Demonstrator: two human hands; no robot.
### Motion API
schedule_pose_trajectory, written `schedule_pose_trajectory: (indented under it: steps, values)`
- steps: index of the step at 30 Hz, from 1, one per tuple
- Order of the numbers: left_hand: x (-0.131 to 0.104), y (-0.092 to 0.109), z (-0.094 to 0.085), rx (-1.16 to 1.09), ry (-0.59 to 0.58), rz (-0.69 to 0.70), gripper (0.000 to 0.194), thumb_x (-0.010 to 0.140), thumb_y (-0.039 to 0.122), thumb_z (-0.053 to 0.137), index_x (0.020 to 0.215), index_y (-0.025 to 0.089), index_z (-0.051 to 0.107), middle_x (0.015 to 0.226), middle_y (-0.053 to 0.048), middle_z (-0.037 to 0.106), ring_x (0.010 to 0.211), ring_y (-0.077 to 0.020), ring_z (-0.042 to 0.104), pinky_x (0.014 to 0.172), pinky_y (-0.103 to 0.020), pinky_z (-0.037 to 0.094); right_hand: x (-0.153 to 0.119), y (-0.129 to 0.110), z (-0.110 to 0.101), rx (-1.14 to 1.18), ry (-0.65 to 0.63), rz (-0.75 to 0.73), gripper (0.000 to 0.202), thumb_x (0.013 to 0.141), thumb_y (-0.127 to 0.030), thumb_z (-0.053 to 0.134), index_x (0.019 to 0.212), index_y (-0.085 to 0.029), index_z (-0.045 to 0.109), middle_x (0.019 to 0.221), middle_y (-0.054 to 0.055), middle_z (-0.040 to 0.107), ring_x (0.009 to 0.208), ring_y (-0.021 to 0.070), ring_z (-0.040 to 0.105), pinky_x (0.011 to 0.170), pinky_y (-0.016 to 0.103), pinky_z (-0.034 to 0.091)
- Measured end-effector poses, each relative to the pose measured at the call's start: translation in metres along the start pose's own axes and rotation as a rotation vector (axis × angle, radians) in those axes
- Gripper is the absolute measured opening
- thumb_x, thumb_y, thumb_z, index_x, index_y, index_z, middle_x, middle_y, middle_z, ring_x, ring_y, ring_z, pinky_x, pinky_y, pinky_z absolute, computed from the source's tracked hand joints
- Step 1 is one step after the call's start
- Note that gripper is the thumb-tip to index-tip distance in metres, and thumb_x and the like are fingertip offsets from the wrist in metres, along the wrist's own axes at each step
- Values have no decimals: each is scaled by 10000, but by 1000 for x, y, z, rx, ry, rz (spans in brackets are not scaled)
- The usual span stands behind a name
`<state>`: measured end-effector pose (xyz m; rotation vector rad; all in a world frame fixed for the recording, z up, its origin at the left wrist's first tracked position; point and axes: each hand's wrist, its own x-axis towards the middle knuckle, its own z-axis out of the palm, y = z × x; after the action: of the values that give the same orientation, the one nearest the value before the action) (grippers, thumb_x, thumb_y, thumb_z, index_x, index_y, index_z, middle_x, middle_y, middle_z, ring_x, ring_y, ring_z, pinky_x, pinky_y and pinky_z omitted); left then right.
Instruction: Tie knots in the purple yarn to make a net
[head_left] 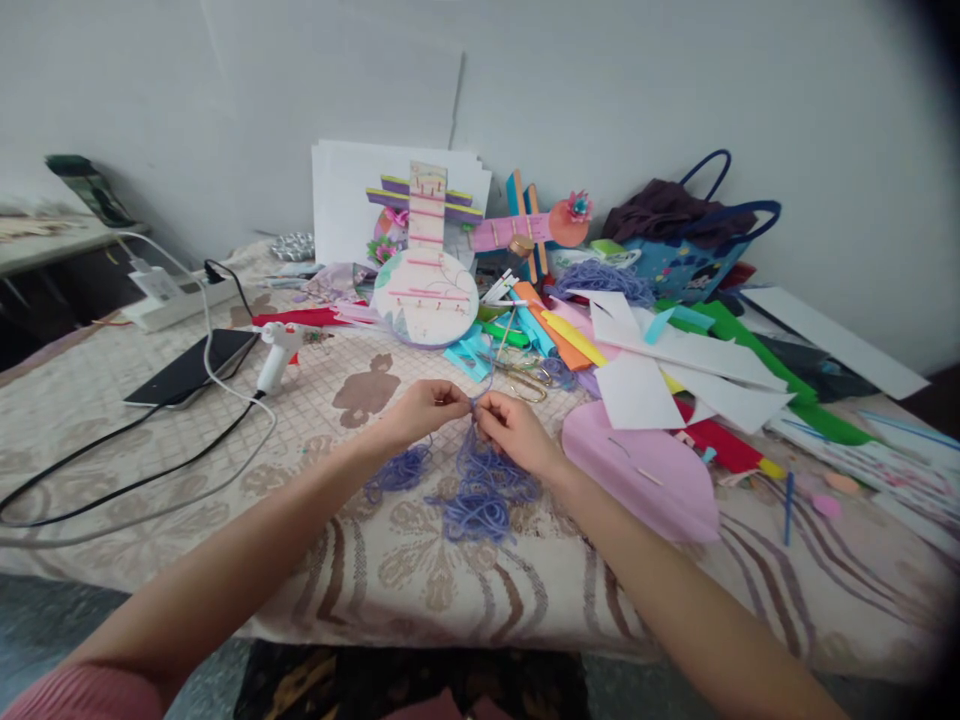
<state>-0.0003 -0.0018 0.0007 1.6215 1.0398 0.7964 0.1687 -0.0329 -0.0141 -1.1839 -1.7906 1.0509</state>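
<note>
Purple yarn (pixel 484 500) lies in a loose tangle on the patterned tablecloth, with strands rising to my fingertips. My left hand (pixel 435 405) pinches the yarn just above the tangle, its fingers closed. Close beside it, almost touching, my right hand (pixel 514 425) has its fingers closed on the same strands. A smaller purple clump (pixel 401 472) sits below my left hand. Beyond my hands lie a pair of gold-handled scissors (pixel 529 380). A pink paper circle (pixel 645 475) rests to the right of my right hand.
A white glue gun (pixel 279 355), a black tablet (pixel 191 368) and cables lie left, near a power strip (pixel 180 305). Decorated cardboard instruments (pixel 426 300) stand at the back. White paper scraps (pixel 637 392), green paper and a blue bag (pixel 679 268) are on the right.
</note>
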Motion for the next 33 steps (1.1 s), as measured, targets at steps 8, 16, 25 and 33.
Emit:
schedule_pose_trajectory:
  steps: [8,16,25,33]
  values:
    - [0,-6,1,52,-46,14,189,727,320,553,721,134,587,594,17,525,488,-65,409,450,-183,305,0,1,2,223,-61,98,206,830,-352,473,720,-180,447,547,-59,486,378,48,397,374,170,284]
    - [-3,-2,0,-18,-29,45,205,685,330,625,728,129,628,656,-10,600,573,-88,493,546,-204,369,-1,3,4,251,-53,98,207,834,-351,475,728,-176,452,547,-63,486,374,40,400,372,165,283]
    - [-1,-5,1,35,34,5,215,675,337,607,646,126,630,559,25,539,534,-82,439,523,-209,320,-3,1,5,204,-81,98,154,839,-307,459,750,-183,446,588,-48,527,398,54,460,377,168,316]
    - [-2,-1,-1,51,21,-6,233,674,353,599,649,125,636,549,21,540,521,-82,436,509,-208,324,-1,2,5,194,-62,80,95,811,-257,468,758,-182,446,586,-50,530,397,56,463,378,166,322]
